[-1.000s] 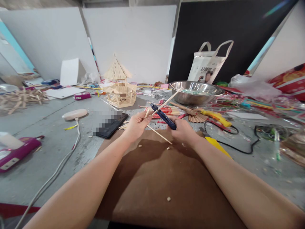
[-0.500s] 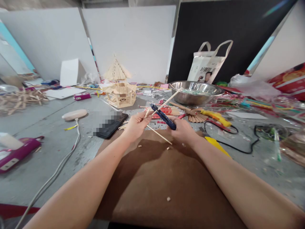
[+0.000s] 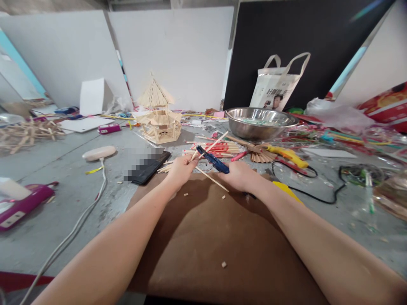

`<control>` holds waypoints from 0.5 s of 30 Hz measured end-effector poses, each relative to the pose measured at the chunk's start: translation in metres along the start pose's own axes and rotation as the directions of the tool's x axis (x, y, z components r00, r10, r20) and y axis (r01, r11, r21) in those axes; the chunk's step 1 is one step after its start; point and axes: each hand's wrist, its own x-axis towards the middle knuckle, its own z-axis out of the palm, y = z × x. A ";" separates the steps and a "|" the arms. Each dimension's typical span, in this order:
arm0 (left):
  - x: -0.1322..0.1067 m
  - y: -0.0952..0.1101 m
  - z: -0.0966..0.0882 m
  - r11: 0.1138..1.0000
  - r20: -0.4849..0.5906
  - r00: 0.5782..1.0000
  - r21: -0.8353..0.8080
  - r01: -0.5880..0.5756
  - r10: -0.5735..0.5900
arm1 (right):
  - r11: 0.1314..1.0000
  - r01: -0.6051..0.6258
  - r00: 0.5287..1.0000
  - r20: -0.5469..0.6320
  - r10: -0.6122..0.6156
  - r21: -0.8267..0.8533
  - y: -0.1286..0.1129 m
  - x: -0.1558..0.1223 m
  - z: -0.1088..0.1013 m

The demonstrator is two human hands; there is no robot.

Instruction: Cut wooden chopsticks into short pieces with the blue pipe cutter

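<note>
My left hand pinches two thin wooden sticks that cross each other; one points up and right toward the bowl, the other slants down onto the brown board. My right hand is closed round a dark blue tool, whose tip lies against the raised stick just right of my left fingers. Both hands hover over the far edge of the board.
A steel bowl stands behind the hands, a stick pavilion model to its left, a black phone left of the board. A pile of sticks, yellow-handled tools, a black cable and a white cable lie around.
Both hands dropped slightly toward the table; the raised stick and blue tool now sit lower and its far end no longer reaches the bowl's rim.
</note>
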 end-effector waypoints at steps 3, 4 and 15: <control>0.000 -0.004 0.005 0.995 0.003 1.000 0.096 -0.016 0.016 | 1.000 -0.024 0.999 0.048 0.024 -0.015 0.001 0.002 0.000; 0.000 -0.005 0.006 0.993 0.003 1.000 0.115 -0.016 0.016 | 0.999 -0.030 0.998 0.062 0.031 -0.017 0.001 0.003 0.000; 0.004 -0.013 0.013 0.958 0.065 0.998 0.284 -0.034 0.016 | 0.983 -0.154 0.956 0.265 0.123 0.100 0.004 0.010 0.005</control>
